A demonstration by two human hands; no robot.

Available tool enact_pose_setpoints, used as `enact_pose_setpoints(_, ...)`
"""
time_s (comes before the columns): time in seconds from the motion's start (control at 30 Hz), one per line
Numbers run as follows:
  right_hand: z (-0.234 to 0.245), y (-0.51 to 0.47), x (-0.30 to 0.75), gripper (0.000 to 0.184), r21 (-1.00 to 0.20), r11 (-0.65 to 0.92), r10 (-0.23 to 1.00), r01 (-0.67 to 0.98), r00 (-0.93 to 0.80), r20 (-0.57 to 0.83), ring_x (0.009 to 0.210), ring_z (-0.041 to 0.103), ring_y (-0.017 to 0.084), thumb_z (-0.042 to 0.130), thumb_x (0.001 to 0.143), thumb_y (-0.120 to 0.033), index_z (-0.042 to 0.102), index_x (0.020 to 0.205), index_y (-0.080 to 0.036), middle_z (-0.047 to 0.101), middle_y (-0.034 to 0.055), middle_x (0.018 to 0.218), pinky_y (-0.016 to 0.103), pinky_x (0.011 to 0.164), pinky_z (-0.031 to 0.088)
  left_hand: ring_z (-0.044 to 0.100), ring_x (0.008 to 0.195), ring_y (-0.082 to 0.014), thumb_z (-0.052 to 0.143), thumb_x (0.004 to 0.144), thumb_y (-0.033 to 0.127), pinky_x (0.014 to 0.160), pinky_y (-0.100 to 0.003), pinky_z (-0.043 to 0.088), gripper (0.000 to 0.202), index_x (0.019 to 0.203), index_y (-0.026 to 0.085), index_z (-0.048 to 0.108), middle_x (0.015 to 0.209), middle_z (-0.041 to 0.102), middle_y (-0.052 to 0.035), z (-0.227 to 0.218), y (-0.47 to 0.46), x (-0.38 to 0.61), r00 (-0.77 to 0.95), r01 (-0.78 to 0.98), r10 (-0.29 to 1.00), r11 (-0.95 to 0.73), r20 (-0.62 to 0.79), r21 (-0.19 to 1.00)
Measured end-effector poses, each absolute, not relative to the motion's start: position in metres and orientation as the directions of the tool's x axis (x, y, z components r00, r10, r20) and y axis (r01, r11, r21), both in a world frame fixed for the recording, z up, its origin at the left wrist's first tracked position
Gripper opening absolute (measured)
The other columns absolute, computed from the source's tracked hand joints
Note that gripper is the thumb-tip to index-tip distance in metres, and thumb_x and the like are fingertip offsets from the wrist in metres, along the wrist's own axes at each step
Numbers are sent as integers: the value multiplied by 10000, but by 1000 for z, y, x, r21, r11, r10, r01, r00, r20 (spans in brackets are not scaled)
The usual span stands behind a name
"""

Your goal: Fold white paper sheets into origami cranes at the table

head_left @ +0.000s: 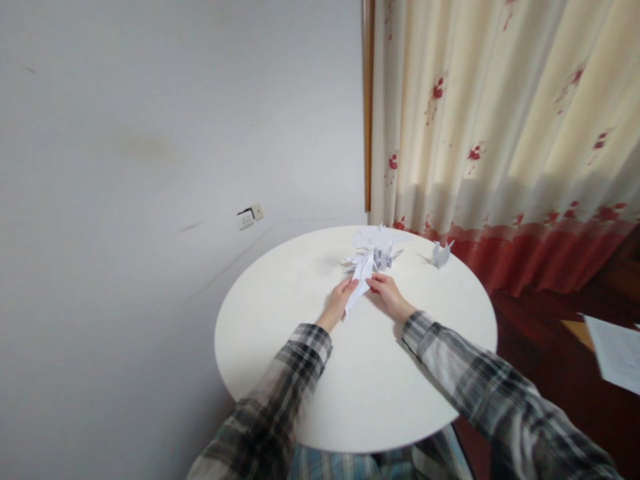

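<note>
Between my hands is a long, narrow piece of folded white paper (362, 272), slanting up and to the right above the round white table. My left hand (342, 297) is closed on its lower left side, thumb on top. From the right, my right hand (389, 292) pinches the paper's other edge with thumb and fingertips. Just beyond the paper lies a cluster of folded white paper pieces (384, 256), partly hidden behind it. One more folded paper figure (441, 254), shaped like a crane, stands apart at the far right.
The round white table (270, 333) stands near a pale wall with a socket (245, 219). Flat white paper (376, 236) lies at its far edge. A cream and red curtain (480, 133) hangs behind. Printed sheets (617, 350) are at the right, over the dark red floor.
</note>
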State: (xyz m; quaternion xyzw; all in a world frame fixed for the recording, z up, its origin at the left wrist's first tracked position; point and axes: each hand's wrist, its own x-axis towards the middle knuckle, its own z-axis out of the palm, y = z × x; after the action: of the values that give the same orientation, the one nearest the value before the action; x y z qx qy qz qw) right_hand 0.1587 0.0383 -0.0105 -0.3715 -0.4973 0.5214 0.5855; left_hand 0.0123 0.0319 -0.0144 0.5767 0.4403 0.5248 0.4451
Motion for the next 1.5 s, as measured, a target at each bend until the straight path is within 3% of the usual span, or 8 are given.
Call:
enact_pose_setpoints(0.17, -11, 39, 159, 227, -952, 193, 980, -239, 7, 198, 502, 410, 82, 694, 537, -349, 649, 651, -158, 554, -27, 550, 225, 521, 318, 599, 821, -184, 651, 672, 343, 746, -289, 458, 354, 973, 159, 632, 983, 660, -74, -19, 35, 13, 66, 137, 944, -330, 323, 934)
enact_pose_setpoints(0.43, -10, 38, 161, 231, -957, 213, 976, -196, -7, 218, 486, 384, 83, 704, 543, -366, 650, 630, -159, 534, -30, 524, 228, 505, 298, 590, 923, -173, 629, 701, 296, 813, -298, 455, 381, 1044, 161, 531, 1046, 620, -100, -19, 38, 16, -21, -12, 937, -348, 348, 937)
enact_pose_setpoints(0.6, -10, 39, 161, 224, -958, 211, 977, -194, 2, 215, 488, 389, 83, 704, 542, -360, 639, 608, -156, 520, -32, 518, 229, 506, 299, 575, 908, -175, 539, 771, 339, 817, -281, 426, 265, 954, 152, 577, 983, 635, -80, -10, 31, 15, -71, 42, 938, -338, 340, 940)
enact_pose_setpoints(0.73, -10, 39, 160, 217, -956, 217, 976, -198, 10, 219, 478, 382, 78, 707, 543, -352, 626, 597, -158, 498, -43, 498, 225, 489, 290, 555, 808, -173, 463, 811, 384, 761, -265, 414, 279, 787, 150, 612, 797, 634, -35, -6, 26, 12, -99, 172, 918, -364, 384, 915)
enact_pose_setpoints(0.97, -9, 38, 159, 243, -948, 237, 971, -210, 16, 239, 411, 387, 71, 710, 568, -370, 620, 646, -158, 484, -55, 443, 222, 435, 287, 518, 736, -131, 570, 752, 305, 666, -222, 412, 158, 686, 171, 620, 763, 541, -22, -5, 28, 9, -246, 296, 815, -452, 524, 842)
enact_pose_setpoints(1.13, -8, 40, 156, 313, -928, 227, 973, -296, 35, 227, 515, 555, 124, 748, 513, -403, 612, 673, -170, 597, -18, 558, 261, 547, 439, 526, 703, -123, 574, 761, 295, 566, -216, 413, 151, 749, 167, 655, 797, 554, -35, -4, 26, 9, -248, 389, 727, -530, 640, 753)
enact_pose_setpoints(1.27, -4, 39, 157, 303, -907, 235, 971, -349, 54, 231, 649, 617, 162, 761, 497, -396, 613, 640, -174, 641, 7, 634, 296, 672, 474, 561, 714, -124, 518, 797, 239, 574, -225, 452, 151, 837, 183, 652, 861, 597, -45, -8, 27, 10, -160, 326, 727, -600, 668, 731)
enact_pose_setpoints(1.5, -8, 42, 157, 254, -897, 283, 959, -341, 88, 269, 729, 606, 186, 725, 527, -361, 659, 695, -182, 678, 34, 732, 337, 733, 467, 577, 862, -148, 514, 724, 88, 750, -279, 489, 185, 843, 180, 621, 885, 601, -43, -11, 27, 11, -123, 267, 730, -628, 672, 731)
